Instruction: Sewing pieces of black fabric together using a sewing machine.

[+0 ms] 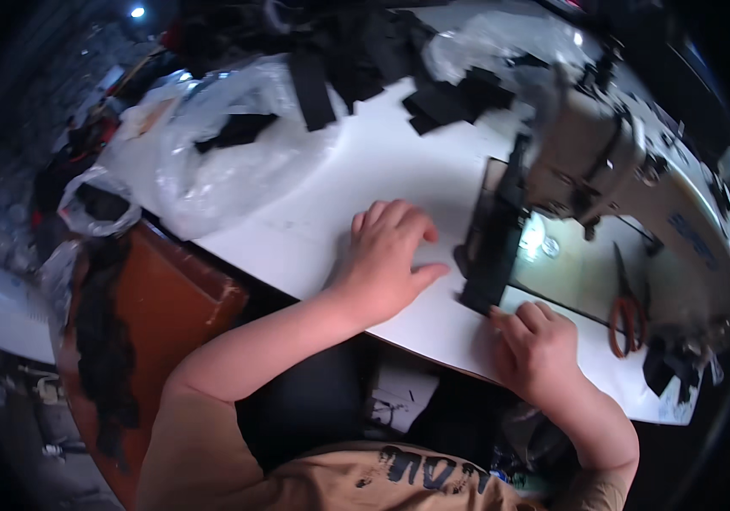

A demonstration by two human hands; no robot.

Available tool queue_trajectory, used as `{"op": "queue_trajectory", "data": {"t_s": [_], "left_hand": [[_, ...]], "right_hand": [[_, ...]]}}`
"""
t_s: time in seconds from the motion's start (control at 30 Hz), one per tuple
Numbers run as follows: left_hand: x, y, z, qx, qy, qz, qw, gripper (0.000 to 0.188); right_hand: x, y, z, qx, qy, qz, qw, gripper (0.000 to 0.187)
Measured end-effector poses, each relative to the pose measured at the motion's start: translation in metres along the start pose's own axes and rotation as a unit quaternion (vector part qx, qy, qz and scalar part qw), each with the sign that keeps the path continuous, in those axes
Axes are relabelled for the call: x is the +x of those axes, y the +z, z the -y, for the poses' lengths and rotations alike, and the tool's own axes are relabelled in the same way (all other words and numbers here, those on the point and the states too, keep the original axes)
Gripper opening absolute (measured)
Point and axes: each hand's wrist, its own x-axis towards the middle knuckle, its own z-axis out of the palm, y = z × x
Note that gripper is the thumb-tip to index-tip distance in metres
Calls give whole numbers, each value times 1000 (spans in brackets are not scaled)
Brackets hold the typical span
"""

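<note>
While right hand [540, 345] pinches black fabric strip [495, 251] beside sewing machine [582, 145], left hand [386, 266] over tabletop [286, 226], fingers [376, 218] loosely spread.

Got orange-handled scissors [628, 326] off to my right on the white bench [382, 153], a big crumpled clear plastic bag [241, 175] over on my left, more clear plastic [501, 41] at the far side, plus a brown surface [169, 281] with dark cloth [103, 315] on it.
</note>
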Motion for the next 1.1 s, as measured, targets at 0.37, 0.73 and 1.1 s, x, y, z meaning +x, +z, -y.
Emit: {"op": "queue_trajectory", "data": {"t_s": [0.37, 0.73, 1.1], "left_hand": [[54, -151, 293, 303, -256, -86, 914, 24], [82, -134, 299, 265, -351, -15, 898, 48], [41, -155, 328, 235, -282, -61, 928, 60]], "right_hand": [[8, 2, 2, -10, 8, -1, 1000, 29], [7, 2, -1, -1, 11, 5, 1000, 29], [7, 3, -3, -4, 5, -12, 1000, 31]]}}
